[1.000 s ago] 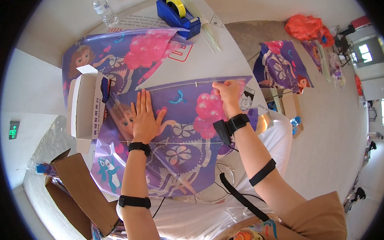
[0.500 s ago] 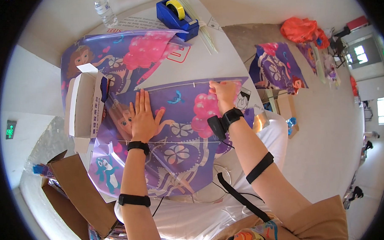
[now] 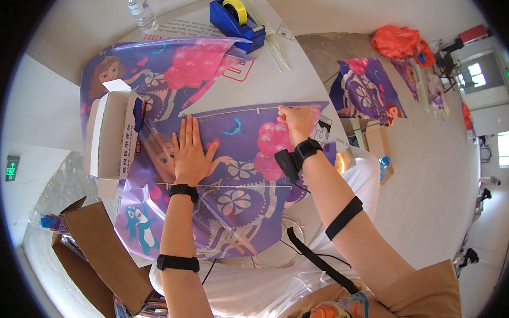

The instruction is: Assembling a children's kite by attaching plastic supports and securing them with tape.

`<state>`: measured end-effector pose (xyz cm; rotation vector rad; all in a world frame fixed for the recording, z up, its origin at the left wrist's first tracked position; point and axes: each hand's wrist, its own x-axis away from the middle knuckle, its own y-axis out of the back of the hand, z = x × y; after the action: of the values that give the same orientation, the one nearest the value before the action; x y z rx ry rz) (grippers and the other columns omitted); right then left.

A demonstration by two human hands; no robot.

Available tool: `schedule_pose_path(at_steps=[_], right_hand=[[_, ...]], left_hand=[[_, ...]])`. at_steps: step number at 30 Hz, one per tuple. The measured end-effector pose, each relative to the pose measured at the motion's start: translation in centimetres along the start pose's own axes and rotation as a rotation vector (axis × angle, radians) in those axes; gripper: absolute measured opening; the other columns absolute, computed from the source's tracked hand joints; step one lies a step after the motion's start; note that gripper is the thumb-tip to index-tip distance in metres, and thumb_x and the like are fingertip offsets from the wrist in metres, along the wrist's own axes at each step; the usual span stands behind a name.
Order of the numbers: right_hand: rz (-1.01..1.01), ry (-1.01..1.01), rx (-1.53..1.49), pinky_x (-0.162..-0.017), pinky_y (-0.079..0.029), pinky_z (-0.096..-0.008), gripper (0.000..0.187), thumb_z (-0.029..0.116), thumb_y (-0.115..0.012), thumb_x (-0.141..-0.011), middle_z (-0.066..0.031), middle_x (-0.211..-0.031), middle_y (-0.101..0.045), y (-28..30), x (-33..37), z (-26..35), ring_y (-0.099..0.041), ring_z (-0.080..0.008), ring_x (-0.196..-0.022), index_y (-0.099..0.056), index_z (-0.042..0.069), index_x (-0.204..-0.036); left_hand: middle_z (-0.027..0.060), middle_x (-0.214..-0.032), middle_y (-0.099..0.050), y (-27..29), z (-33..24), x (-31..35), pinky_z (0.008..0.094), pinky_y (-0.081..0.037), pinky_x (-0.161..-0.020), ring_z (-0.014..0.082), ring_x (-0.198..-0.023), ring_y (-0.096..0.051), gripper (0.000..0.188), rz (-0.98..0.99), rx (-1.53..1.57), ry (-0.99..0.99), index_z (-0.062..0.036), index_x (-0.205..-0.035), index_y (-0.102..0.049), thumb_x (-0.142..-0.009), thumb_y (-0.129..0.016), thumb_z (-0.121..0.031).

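A purple plastic kite, printed with a cartoon girl and pink balloons, lies over the white board in front of me. Thin white rods run along its upper edge and across its middle. My left hand presses flat on it, fingers stretched out and a little apart. Near the kite's upper right corner, my right hand is closed at the edge; its fingertips are curled and partly hidden. Behind lies a second purple kite with the same print.
A blue tape dispenser with yellow tape stands at the back, beside thin pale rods and a water bottle. An opened white carton stands left, a brown cardboard box below it. Another kite lies at right, near a red bag.
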<state>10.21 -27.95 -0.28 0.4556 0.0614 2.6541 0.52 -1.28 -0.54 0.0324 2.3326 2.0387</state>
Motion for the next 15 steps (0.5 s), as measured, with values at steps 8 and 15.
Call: schedule_pose_path(at_steps=[8,15], right_hand=[[0.012,-0.015,0.070,-0.048,-0.050,-0.0298,0.028,0.012,-0.073,-0.075,-0.0145,-0.069,-0.066,0.2,-0.6,0.1,-0.068,-0.0216,-0.056,-0.056,-0.008,-0.081],[0.081,-0.116,0.158,-0.052,-0.059,-0.0298,0.021,0.004,-0.076,-0.076,-0.0181,-0.078,-0.068,-0.5,-0.9,2.4,-0.069,-0.0247,-0.061,-0.064,-0.012,-0.082]], left_hand=[[0.0141,-0.161,-0.017,0.0,-0.1,-0.1,0.0494,-0.013,-0.119,0.0297,-0.149,-0.014,0.082,-0.011,0.016,-0.016,0.0001,-0.153,-0.015,-0.097,-0.043,-0.053],[0.0145,-0.161,-0.017,-0.1,0.3,0.2,0.0499,-0.013,-0.119,0.0296,-0.149,-0.014,0.082,-0.018,0.004,-0.021,0.0004,-0.153,-0.016,-0.097,-0.044,-0.053]])
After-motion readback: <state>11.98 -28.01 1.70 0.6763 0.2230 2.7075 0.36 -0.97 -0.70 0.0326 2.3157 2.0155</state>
